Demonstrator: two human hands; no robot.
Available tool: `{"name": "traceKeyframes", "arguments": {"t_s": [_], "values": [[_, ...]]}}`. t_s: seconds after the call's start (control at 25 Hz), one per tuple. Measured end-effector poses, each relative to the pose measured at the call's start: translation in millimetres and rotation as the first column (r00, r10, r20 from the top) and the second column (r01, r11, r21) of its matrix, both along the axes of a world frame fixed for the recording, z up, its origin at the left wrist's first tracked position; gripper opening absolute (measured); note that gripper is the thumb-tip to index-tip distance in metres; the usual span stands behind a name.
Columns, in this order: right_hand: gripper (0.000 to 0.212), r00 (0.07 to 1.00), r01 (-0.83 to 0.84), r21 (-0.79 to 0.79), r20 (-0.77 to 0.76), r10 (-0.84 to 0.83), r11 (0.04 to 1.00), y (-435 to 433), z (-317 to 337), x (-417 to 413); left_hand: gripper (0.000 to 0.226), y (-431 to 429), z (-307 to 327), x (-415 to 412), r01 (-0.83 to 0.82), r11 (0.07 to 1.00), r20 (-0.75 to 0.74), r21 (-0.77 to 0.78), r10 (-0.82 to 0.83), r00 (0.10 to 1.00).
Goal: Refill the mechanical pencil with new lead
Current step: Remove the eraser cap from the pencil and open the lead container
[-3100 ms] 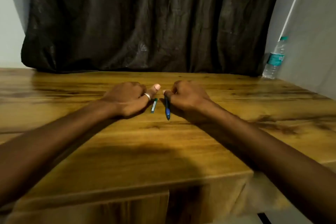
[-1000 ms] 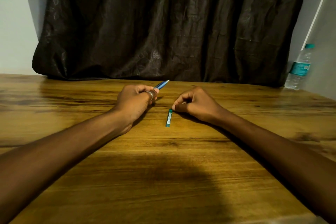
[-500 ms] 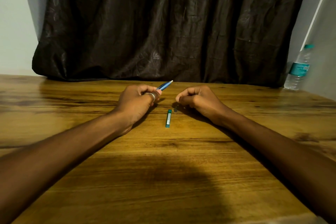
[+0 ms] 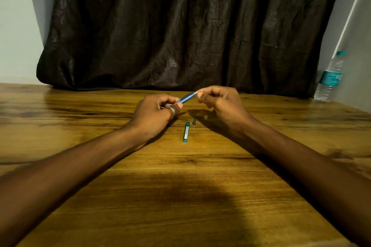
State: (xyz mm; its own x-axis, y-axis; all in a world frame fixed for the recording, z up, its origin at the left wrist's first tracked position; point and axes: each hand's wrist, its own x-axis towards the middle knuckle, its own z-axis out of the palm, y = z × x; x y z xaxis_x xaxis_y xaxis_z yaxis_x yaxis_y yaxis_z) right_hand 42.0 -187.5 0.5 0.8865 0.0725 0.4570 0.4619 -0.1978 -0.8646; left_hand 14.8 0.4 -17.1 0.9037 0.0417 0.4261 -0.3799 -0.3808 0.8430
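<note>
My left hand (image 4: 154, 114) grips the blue mechanical pencil (image 4: 186, 97) a little above the wooden table (image 4: 180, 196), its upper end slanting up to the right. My right hand (image 4: 218, 102) pinches that pale upper end of the pencil between thumb and fingertips. A green lead case (image 4: 186, 132) lies flat on the table between my hands. A small dark cap (image 4: 194, 121) lies just right of the case's far end, under my right hand.
A dark curtain (image 4: 190, 26) hangs along the table's far edge. A clear water bottle (image 4: 330, 78) with a teal label stands at the far right by the wall.
My right hand has lifted off the table and closed on the pencil's upper end. The small dark cap now lies uncovered beside the lead case. The left hand keeps hold of the pencil.
</note>
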Motion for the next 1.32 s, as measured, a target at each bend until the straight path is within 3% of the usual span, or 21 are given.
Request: {"name": "traceKeyframes", "arguments": {"t_s": [0.16,0.52,0.6,0.72,0.88,1.04,1.32], "values": [[0.012,0.999,0.033,-0.068,0.002,-0.033,0.997,0,0,-1,0.018,0,0,1,0.011,1.000,0.005,0.021,-0.012,1.000],[0.013,0.998,0.023,0.009,-0.062,-0.023,1.000,-4,5,-1,0.018,0,-1,2,-0.021,0.998,0.000,0.065,0.021,1.000],[0.014,0.997,0.063,-0.076,-0.041,-0.066,0.995,-10,4,3,0.017,1,-3,4,-0.044,0.997,0.001,0.061,0.044,0.999],[0.012,0.998,-0.001,-0.354,-0.060,-0.021,0.935,-15,-6,7,0.016,2,-5,8,-0.071,0.997,0.004,0.035,0.071,0.997],[0.011,0.996,0.050,-0.686,0.093,0.019,0.725,-15,-9,14,0.012,3,-5,11,-0.104,0.994,0.014,0.015,0.104,0.994],[0.008,0.985,0.073,-0.747,0.159,0.071,0.661,-19,-8,18,0.015,2,-6,10,-0.127,0.992,0.006,0.021,0.127,0.992],[0.009,0.973,0.057,-0.761,0.186,0.133,0.647,-21,-7,16,0.014,1,-4,8,-0.108,0.994,-0.010,0.010,0.108,0.994]]}}
